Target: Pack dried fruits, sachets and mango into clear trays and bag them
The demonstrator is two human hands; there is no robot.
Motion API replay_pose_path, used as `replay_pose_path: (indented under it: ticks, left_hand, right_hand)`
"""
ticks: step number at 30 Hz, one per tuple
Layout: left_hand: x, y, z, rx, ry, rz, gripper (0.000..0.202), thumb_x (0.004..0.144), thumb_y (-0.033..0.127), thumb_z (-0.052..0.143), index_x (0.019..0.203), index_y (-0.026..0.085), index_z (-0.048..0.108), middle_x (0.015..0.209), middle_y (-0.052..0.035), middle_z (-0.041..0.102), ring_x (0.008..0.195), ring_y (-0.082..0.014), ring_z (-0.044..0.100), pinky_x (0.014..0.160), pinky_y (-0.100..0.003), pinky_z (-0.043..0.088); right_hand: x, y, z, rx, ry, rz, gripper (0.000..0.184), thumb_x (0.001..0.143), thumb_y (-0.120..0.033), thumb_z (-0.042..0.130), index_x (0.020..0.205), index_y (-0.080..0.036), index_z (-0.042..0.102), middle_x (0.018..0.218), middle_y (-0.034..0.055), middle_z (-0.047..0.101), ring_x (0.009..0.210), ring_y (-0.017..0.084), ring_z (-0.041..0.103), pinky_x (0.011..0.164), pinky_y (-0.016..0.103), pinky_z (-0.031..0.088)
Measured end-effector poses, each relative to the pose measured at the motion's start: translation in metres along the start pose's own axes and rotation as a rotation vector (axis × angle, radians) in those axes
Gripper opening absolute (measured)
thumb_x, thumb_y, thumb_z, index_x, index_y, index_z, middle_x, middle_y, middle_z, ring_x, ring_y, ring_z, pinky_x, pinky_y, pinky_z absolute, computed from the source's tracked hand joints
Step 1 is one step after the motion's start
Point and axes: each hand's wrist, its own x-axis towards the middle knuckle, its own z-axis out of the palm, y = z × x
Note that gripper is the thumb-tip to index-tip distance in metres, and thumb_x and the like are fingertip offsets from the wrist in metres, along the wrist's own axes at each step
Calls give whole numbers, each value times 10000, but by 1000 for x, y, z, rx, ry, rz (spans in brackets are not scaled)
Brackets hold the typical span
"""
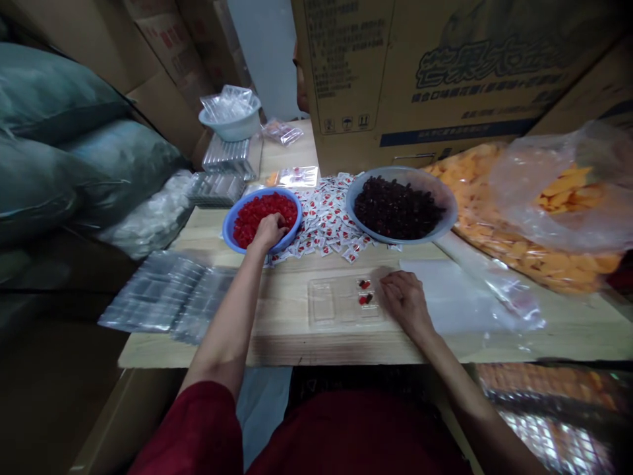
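Observation:
My left hand (pixel 270 231) reaches into a blue bowl (pixel 231 227) of red candied pieces, its fingers curled down among them. What it grips is hidden. My right hand (pixel 404 300) rests on the wooden table with its fingers bent against the right edge of a clear plastic compartment tray (pixel 329 303). Two of the tray's right-hand compartments hold small red and dark pieces (pixel 364 291). A grey bowl of dark dried fruit (pixel 398 208) stands behind the tray.
Small white and red sachets (pixel 324 221) lie scattered between the bowls. Stacks of clear trays (pixel 163 293) sit at the left, a bag of orange dried fruit (pixel 539 218) at the right. Cardboard boxes (pixel 445 72) wall the back. A white bowl (pixel 231 122) stands far left.

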Motion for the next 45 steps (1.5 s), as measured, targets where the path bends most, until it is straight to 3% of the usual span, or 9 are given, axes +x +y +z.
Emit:
replay_pose_path:
  ticks: [11,16,19,25,29,32,37,41,45]
  left_hand:
    - [-21,-25,-7,-314,277,-125,209,751,358,694,821,166,738,880,-54,743,903,-211,658,878,-315,490]
    - [-20,-27,-5,-568,289,-212,274,743,375,674,832,117,699,687,-34,690,618,-143,630,643,-281,526]
    - [-20,-26,-4,-668,319,-242,252,677,316,720,817,111,679,635,-8,655,562,-118,607,609,-260,514]
    - [-27,-9,-7,-764,353,-216,216,584,201,752,774,127,682,587,46,603,562,-95,570,675,-261,530]
    - [-55,26,-8,-800,329,-149,223,625,194,742,834,128,705,670,23,656,620,-101,593,710,-253,521]
    - [-102,67,9,-768,145,38,215,744,230,711,944,150,723,862,-28,724,772,-143,650,781,-277,520]
    - [-202,121,78,-580,-292,300,123,891,188,591,940,186,704,951,-65,693,895,-170,656,797,-282,519]
    - [-240,125,123,-452,-349,488,181,980,204,497,1019,192,674,1020,-87,677,991,-177,636,897,-323,506]
    - [-242,119,132,-169,-257,589,229,1010,231,457,1051,202,680,993,-78,692,1002,-202,612,911,-400,459]
  right_hand:
    - [8,-3,-4,113,7,-24,146,923,-253,533,932,-227,677,952,77,700,933,272,623,867,432,465]
    - [-20,-5,-8,175,-21,-13,163,951,-272,533,926,-200,677,922,67,688,894,235,634,826,376,476]
    - [-36,-2,-11,205,-48,65,168,955,-289,532,930,-204,674,923,60,685,883,225,640,804,354,483]
    - [-52,0,-18,218,-35,126,167,937,-287,525,911,-204,667,911,52,684,874,223,643,803,340,483]
    - [-56,0,-19,237,-28,159,152,935,-286,535,926,-207,665,930,51,687,896,223,646,826,341,483]
    - [-53,-1,-16,280,-14,162,145,944,-287,541,931,-209,663,932,53,677,906,217,640,834,339,489]
    - [-46,-3,-9,279,-21,116,157,953,-294,549,933,-211,680,965,76,658,952,233,623,873,373,498]
    - [-54,-4,0,256,-52,85,157,948,-286,569,992,-220,705,1073,101,632,1075,262,587,954,432,482]
    - [-62,-4,8,241,-84,40,151,955,-247,556,1004,-227,697,1079,94,622,1091,262,569,971,452,472]
